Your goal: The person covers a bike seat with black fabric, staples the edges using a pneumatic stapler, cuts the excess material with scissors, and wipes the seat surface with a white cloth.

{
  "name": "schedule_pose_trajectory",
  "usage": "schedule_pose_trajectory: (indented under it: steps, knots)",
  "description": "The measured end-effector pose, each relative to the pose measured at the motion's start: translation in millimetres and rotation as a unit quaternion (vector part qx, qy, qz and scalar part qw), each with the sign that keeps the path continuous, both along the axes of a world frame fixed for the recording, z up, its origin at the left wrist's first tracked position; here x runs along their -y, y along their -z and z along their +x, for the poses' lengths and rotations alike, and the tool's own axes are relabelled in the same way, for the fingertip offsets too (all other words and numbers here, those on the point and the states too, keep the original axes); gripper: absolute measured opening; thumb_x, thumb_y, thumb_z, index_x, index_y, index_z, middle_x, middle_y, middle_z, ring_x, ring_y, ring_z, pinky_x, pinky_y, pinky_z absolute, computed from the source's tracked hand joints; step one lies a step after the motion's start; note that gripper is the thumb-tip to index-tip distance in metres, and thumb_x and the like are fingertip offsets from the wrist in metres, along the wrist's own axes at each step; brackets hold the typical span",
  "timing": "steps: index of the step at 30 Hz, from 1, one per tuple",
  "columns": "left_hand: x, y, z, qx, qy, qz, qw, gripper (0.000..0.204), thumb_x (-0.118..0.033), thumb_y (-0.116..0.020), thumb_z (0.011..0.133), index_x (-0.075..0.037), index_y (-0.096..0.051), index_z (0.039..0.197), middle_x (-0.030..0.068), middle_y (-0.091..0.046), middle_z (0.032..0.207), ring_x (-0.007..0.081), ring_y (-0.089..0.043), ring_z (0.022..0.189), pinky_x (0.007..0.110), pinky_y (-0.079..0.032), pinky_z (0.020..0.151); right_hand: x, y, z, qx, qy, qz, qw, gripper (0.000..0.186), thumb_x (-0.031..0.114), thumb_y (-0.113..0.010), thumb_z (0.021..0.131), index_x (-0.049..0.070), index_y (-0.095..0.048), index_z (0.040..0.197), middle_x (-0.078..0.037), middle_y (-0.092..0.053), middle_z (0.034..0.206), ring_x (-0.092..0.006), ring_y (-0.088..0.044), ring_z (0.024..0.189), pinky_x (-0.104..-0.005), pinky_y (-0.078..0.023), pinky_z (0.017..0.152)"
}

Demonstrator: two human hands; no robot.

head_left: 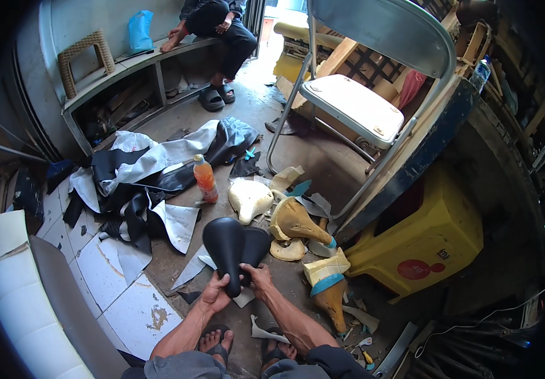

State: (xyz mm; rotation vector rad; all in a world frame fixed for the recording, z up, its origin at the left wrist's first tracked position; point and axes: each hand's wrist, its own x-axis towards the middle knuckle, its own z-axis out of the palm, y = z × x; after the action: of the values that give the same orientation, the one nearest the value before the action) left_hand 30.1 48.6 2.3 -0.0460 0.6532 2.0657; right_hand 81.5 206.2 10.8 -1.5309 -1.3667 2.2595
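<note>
A black bicycle saddle [233,247] stands upright in front of me, its narrow nose pointing down. My left hand [215,293] grips the nose from the left, and my right hand [258,278] holds it from the right. Both hands close around the saddle's lower end. Just beyond it lie bare foam saddle shapes: a cream one [249,199] and a tan one [296,222]. Another tan foam piece with blue tape [328,285] lies to the right of my right forearm.
An orange drink bottle [205,179] stands by a heap of black and white cover scraps [152,170]. A folding metal chair [354,104] and a yellow stool [427,243] are on the right. A person sits on the bench [136,63] at the back. A padded seat [20,297] lies left.
</note>
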Motion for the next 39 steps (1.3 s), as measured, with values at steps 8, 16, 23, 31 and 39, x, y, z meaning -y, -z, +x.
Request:
schedule_pose_trajectory:
  steps: [8, 16, 23, 31, 39]
  knots:
    - [-3.9, -68.9, -1.5, 0.115, 0.075, 0.163, 0.977, 0.068, -0.025, -0.061, 0.099, 0.000, -0.028, 0.153, 0.0173, -0.041, 0.153, 0.0307, -0.057, 0.125, 0.047, -0.049, 0.096, -24.5, 6.2, 55.1, -0.135, 0.040, 0.072, 0.987, 0.063, 0.015, -0.078, 0.082, -0.011, -0.047, 0.131, -0.017, -0.065, 0.113, -0.0228, -0.068, 0.096, -0.0327, -0.057, 0.083]
    - [8.6, -69.6, -4.1, 0.134, 0.064, 0.201, 0.968, 0.068, -0.025, -0.060, 0.099, -0.003, -0.026, 0.154, 0.0181, -0.036, 0.156, 0.0302, -0.057, 0.125, 0.048, -0.049, 0.098, -4.6, 16.9, 79.1, -0.148, 0.023, -0.072, 0.986, 0.064, 0.016, -0.079, 0.083, -0.008, -0.045, 0.133, -0.013, -0.064, 0.118, -0.0204, -0.064, 0.103, -0.0305, -0.051, 0.088]
    - [2.8, -58.2, 0.5, 0.144, 0.021, 0.120, 0.982, 0.058, -0.026, -0.061, 0.099, -0.004, -0.039, 0.147, 0.0149, -0.048, 0.146, 0.0309, -0.057, 0.124, 0.049, -0.049, 0.100, -4.0, -67.9, 52.8, -0.251, 0.120, -0.064, 0.958, 0.059, 0.009, -0.077, 0.084, 0.003, -0.041, 0.131, -0.010, -0.063, 0.113, -0.0219, -0.067, 0.100, -0.0387, -0.057, 0.084]
    - [7.8, -48.3, -2.6, 0.146, 0.034, 0.170, 0.974, 0.064, -0.025, -0.061, 0.099, 0.000, -0.033, 0.150, 0.0137, -0.045, 0.149, 0.0296, -0.055, 0.126, 0.048, -0.049, 0.101, -5.5, -70.2, 51.9, -0.207, 0.078, -0.068, 0.973, 0.046, 0.014, -0.077, 0.086, 0.002, -0.049, 0.120, -0.010, -0.063, 0.110, -0.0264, -0.067, 0.094, -0.0449, -0.059, 0.079]
    - [8.4, -25.2, -0.1, 0.127, -0.025, 0.132, 0.983, 0.043, -0.022, -0.066, 0.096, -0.019, -0.051, 0.136, 0.0066, -0.060, 0.131, 0.0270, -0.063, 0.117, 0.049, -0.055, 0.090, 1.2, -73.3, 56.9, -0.181, 0.054, -0.105, 0.976, 0.034, 0.018, -0.071, 0.091, 0.001, -0.058, 0.117, -0.010, -0.067, 0.108, -0.0231, -0.067, 0.095, -0.0440, -0.058, 0.079]
